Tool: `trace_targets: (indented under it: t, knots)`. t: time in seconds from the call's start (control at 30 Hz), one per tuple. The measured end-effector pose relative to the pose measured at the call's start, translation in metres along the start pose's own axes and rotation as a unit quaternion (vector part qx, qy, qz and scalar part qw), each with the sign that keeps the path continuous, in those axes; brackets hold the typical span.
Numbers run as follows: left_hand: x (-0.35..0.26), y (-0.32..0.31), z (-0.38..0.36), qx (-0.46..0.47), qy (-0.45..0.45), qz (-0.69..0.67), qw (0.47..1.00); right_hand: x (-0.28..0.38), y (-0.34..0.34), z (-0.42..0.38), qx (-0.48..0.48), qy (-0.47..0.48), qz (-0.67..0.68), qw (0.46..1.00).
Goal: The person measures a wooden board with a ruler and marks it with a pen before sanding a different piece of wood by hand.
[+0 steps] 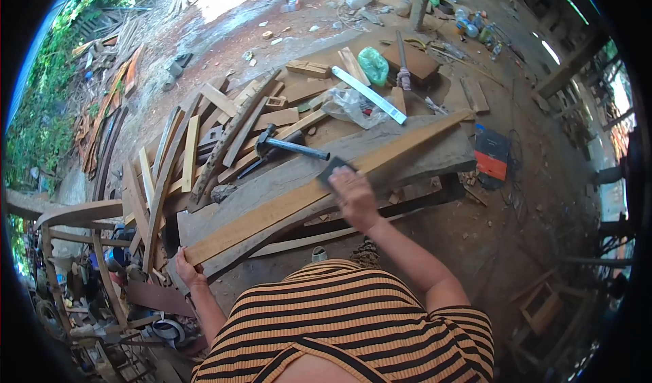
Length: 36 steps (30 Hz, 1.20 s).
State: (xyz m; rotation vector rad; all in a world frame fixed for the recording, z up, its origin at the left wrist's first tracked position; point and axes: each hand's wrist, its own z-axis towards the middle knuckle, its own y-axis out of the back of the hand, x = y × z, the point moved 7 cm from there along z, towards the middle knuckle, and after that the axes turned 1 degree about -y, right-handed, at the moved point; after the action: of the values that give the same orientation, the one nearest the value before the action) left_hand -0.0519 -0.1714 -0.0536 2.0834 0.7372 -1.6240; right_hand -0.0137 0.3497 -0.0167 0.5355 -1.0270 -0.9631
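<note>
One thick slab [275,179]: serving as the bench top, rough-edged, grey.
Plank [272,214]: lying lengthwise on the slab, slanting from near left to far right. Looking long, narrow and dry; probably stiff, fairly light for its length, not fragile, perhaps prone to sliding when pushed lengthwise. Best holds seeming to be the ends, or the long edges for lifting.
Hammer [295,147]: lying beyond the plank, handle pointing toward the right hand.
Right hand [352,191]: lying flat over the pad, mid-plank; fingers looking pressed together, though blurring.
Left hand [188,269]: steadying the near left end, thumb up along it; remaining fingers curling, exact grip not telling.
Dark pad [330,168]: sitting under the right fingers; probably thin, light, easy to palm flat.
</note>
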Motion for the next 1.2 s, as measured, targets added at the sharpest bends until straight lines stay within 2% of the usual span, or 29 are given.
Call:
trace_targets:
  t: [0.07, 0.1, 0.17, 0.27, 0.37, 0.4, 0.47, 0.5, 0.57, 0.6, 0.67, 0.77, 0.83, 0.9, 1.0, 1.03, 1.1, 1.17, 1.2]
  knots:
    - [0.004, 0.007, 0.005, -0.042, 0.001, 0.011, 0.999, 0.031, -0.003, -0.009, 0.038, 0.067, 0.079, 0.994]
    - [0.005, 0.011, 0.01, -0.034, 0.001, 0.014, 0.999, 0.019, 0.004, -0.008, 0.034, 0.059, 0.075, 0.995]
    - [0.01, 0.019, 0.014, -0.037, 0.024, 0.045, 0.998, -0.016, 0.024, 0.0, 0.057, 0.115, 0.061, 0.99]
    - [0.0, 0.011, 0.004, -0.032, 0.001, 0.031, 0.999, -0.135, 0.067, 0.01, -0.027, 0.051, -0.065, 0.996]
    - [-0.008, 0.01, -0.007, -0.058, 0.005, 0.054, 0.997, -0.256, 0.093, 0.005, -0.073, -0.128, -0.147, 0.978]
    - [-0.008, 0.011, -0.007, -0.057, 0.004, 0.057, 0.997, -0.257, 0.09, 0.005, -0.074, -0.131, -0.146, 0.978]
    - [-0.01, 0.013, -0.002, -0.048, -0.029, 0.039, 0.998, -0.27, 0.09, 0.005, -0.125, -0.245, -0.215, 0.937]
    - [-0.012, 0.014, -0.002, -0.048, -0.029, 0.04, 0.998, -0.241, 0.079, 0.009, -0.126, -0.203, -0.216, 0.947]
    - [-0.013, 0.014, -0.004, -0.053, -0.011, 0.073, 0.996, -0.152, 0.066, 0.018, -0.043, -0.12, -0.054, 0.99]
    - [-0.012, 0.013, -0.004, -0.052, -0.01, 0.075, 0.996, -0.115, 0.052, 0.008, -0.07, 0.002, -0.044, 0.997]
    - [-0.01, 0.013, -0.002, -0.047, -0.019, 0.061, 0.997, -0.058, 0.046, -0.007, -0.004, 0.065, 0.031, 0.997]
    - [-0.007, 0.018, -0.002, -0.036, -0.008, 0.061, 0.997, -0.097, 0.066, -0.001, 0.037, 0.086, 0.006, 0.996]
    - [-0.009, 0.018, -0.006, -0.05, -0.017, 0.059, 0.997, -0.176, 0.09, 0.007, -0.016, 0.038, -0.049, 0.998]
    - [-0.014, 0.015, -0.012, -0.065, -0.028, 0.053, 0.996, -0.264, 0.118, 0.008, -0.053, -0.044, -0.154, 0.986]
    - [-0.022, 0.02, -0.023, -0.076, -0.034, 0.066, 0.994, -0.394, 0.14, 0.004, -0.067, -0.231, -0.153, 0.959]
    - [-0.021, 0.024, -0.021, -0.068, -0.04, 0.055, 0.995, -0.399, 0.138, 0.008, -0.069, -0.227, -0.151, 0.96]
    - [-0.021, 0.029, -0.018, -0.062, -0.047, 0.041, 0.996, -0.414, 0.143, 0.007, -0.104, -0.296, -0.176, 0.933]
    - [-0.024, 0.034, -0.02, -0.067, -0.068, 0.037, 0.995, -0.363, 0.124, 0.014, -0.089, -0.247, -0.115, 0.958]
    - [-0.023, 0.039, -0.017, -0.068, -0.067, 0.038, 0.995, -0.308, 0.116, 0.015, -0.088, -0.133, -0.145, 0.976]
